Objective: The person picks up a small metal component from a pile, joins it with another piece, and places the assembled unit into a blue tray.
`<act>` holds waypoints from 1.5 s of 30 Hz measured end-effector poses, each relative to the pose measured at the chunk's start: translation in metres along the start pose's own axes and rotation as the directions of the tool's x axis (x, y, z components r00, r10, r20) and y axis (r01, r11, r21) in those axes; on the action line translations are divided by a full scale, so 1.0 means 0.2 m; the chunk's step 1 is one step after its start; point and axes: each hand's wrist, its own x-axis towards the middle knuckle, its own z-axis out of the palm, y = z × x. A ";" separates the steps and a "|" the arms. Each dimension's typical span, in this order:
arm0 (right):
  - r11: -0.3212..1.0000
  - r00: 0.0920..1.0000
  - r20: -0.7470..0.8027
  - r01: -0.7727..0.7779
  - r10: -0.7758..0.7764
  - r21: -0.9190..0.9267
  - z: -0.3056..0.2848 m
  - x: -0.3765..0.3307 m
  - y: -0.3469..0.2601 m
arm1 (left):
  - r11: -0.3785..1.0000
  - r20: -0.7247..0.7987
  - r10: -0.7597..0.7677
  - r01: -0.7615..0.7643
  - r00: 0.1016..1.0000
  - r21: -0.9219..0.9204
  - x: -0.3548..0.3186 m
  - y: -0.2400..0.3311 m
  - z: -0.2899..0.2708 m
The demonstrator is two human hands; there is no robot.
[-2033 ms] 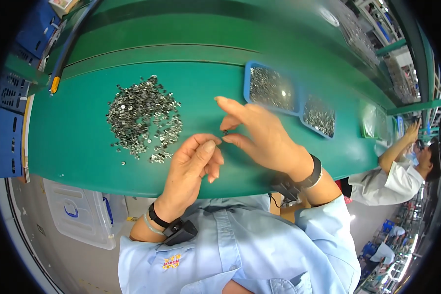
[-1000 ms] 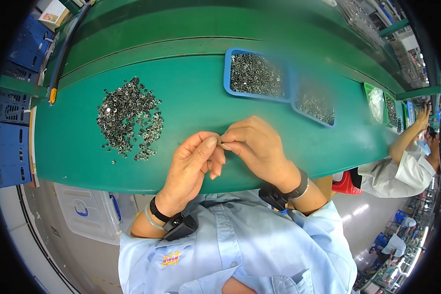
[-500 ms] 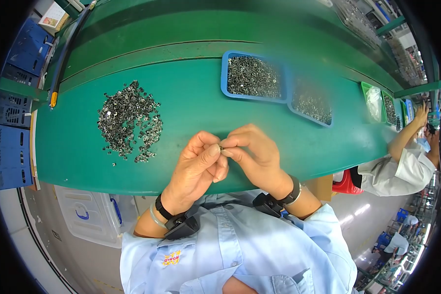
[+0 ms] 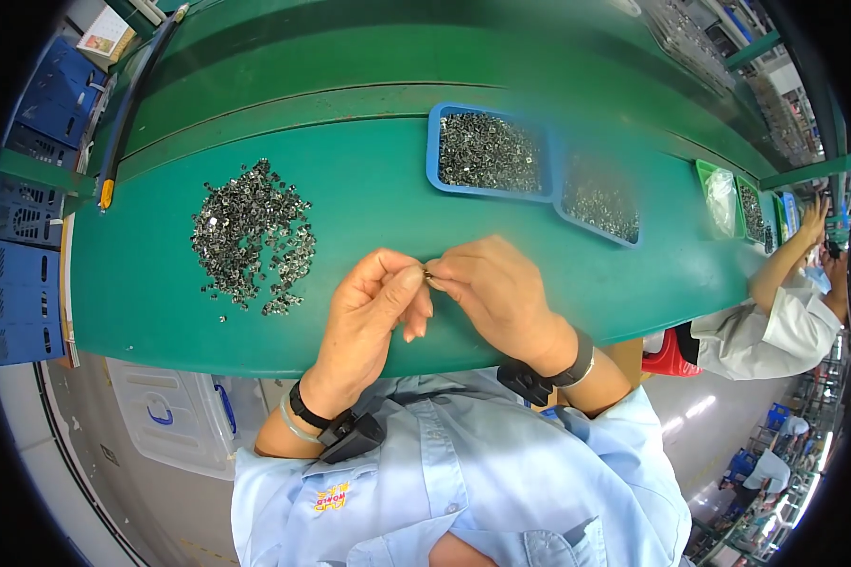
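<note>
Green table (image 4: 369, 189), blue tray (image 4: 432, 151), silvery grey parts (image 4: 251, 231), light-blue shirt (image 4: 463, 482)

The desk (image 4: 369, 198) has a green top. A loose heap of small metal parts (image 4: 251, 234) lies directly on it. Right of the heap, toward the far edge, sits a blue tray (image 4: 488, 151) filled with similar parts. A second blue tray (image 4: 599, 203) lies just right of the first, touching it.

The small metal part (image 4: 427, 276) is mostly hidden between pinching fingers (image 4: 402, 283); its shape is unclear.
</note>
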 end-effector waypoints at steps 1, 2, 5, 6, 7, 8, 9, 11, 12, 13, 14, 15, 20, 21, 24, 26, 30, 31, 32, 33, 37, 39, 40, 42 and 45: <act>1.000 1.000 -0.001 0.002 -0.002 0.000 0.00 0.00 0.00 | 1.000 0.003 0.005 -0.005 1.000 -0.026 -0.01 0.01 0.01; 0.992 0.998 -0.026 -0.058 0.061 0.113 0.01 -0.01 -0.01 | 0.999 0.005 0.009 -0.009 1.000 -0.051 -0.01 0.02 0.01; 0.928 0.981 -0.053 -0.161 0.189 0.335 0.02 -0.02 -0.03 | 0.981 0.065 -0.020 0.032 0.998 -0.190 -0.02 -0.01 0.02; 0.919 0.981 -0.061 -0.149 0.184 0.365 0.03 -0.03 -0.03 | 0.965 0.098 -0.034 0.058 0.995 -0.257 -0.01 -0.02 0.02; 0.909 0.981 -0.070 -0.137 0.179 0.394 0.04 -0.04 -0.03 | 0.965 0.100 -0.033 0.058 0.994 -0.257 -0.01 -0.03 0.02; 0.897 0.982 -0.078 -0.126 0.175 0.424 0.04 -0.04 -0.03 | 0.955 0.132 -0.030 0.067 0.991 -0.290 -0.01 -0.04 0.01; 0.897 0.982 -0.078 -0.126 0.175 0.423 0.04 -0.04 -0.03 | 0.943 0.165 -0.025 0.078 0.986 -0.323 -0.01 -0.06 0.00; 0.904 0.985 -0.061 -0.122 0.161 0.409 0.03 -0.04 -0.03 | 0.930 0.197 -0.018 0.089 0.980 -0.356 -0.01 -0.06 0.00; 0.908 0.987 -0.052 -0.119 0.153 0.402 0.02 -0.03 -0.03 | 0.931 0.199 -0.019 0.090 0.980 -0.354 -0.01 -0.06 0.01; 0.908 0.987 -0.053 -0.120 0.153 0.401 0.02 -0.03 -0.03 | 0.931 0.202 -0.021 0.093 0.979 -0.352 -0.01 -0.06 0.01; 0.915 0.989 -0.053 -0.105 0.136 0.388 0.02 -0.03 -0.03 | 0.932 0.205 -0.022 0.095 0.979 -0.350 -0.01 -0.06 0.01; 0.922 0.992 -0.052 -0.090 0.118 0.376 0.02 -0.03 -0.03 | 0.932 0.205 -0.022 0.095 0.978 -0.351 -0.01 -0.05 0.01; 0.938 0.996 -0.041 -0.064 0.083 0.341 0.01 -0.02 -0.03 | 0.959 0.203 -0.022 0.078 0.979 -0.271 -0.02 -0.03 0.00; 0.938 0.996 -0.040 -0.065 0.084 0.342 0.01 -0.02 -0.03 | 0.963 0.189 -0.026 0.075 0.982 -0.257 -0.03 -0.03 0.00; 0.942 0.996 -0.017 -0.074 0.084 0.327 0.01 -0.02 -0.03 | 0.974 0.153 -0.032 0.065 0.988 -0.215 -0.03 -0.02 0.01; 0.948 0.997 -0.022 -0.062 0.073 0.312 0.01 -0.02 -0.02 | 0.986 0.108 -0.033 0.050 0.994 -0.159 -0.03 0.00 0.02; 0.960 0.998 -0.039 -0.046 0.059 0.276 0.02 -0.02 -0.01 | 0.999 0.022 -0.036 0.037 0.999 -0.020 -0.03 0.03 0.04; 0.960 0.997 -0.043 -0.054 0.068 0.273 0.02 -0.03 -0.01 | 0.999 0.022 -0.037 0.037 0.999 -0.020 -0.03 0.02 0.04; 0.961 0.996 -0.047 -0.062 0.078 0.270 0.03 -0.03 -0.01 | 0.998 0.027 -0.040 0.041 0.999 -0.040 -0.03 0.02 0.04; 0.961 0.996 -0.048 -0.061 0.077 0.271 0.03 -0.03 -0.01 | 0.997 0.031 -0.042 0.043 0.999 -0.060 -0.03 0.01 0.04; 0.936 0.988 -0.057 -0.115 0.141 0.333 0.04 -0.05 -0.02 | 0.994 0.036 -0.031 0.035 0.999 -0.106 -0.04 0.00 0.04; 0.915 0.983 -0.064 -0.137 0.174 0.380 0.05 -0.05 -0.01 | 0.992 0.036 -0.025 0.030 0.999 -0.120 -0.04 0.00 0.05; 0.903 0.980 -0.067 -0.148 0.190 0.404 0.05 -0.06 -0.01 | 0.993 0.034 -0.026 0.030 0.999 -0.114 -0.04 0.00 0.05; 0.896 0.978 -0.068 -0.152 0.197 0.418 0.06 -0.07 -0.01 | 0.994 0.031 -0.028 0.031 0.999 -0.100 -0.04 0.00 0.05; 0.881 0.975 -0.071 -0.158 0.210 0.445 0.06 -0.07 -0.01 | 0.996 0.023 -0.028 0.030 0.999 -0.089 -0.04 0.01 0.06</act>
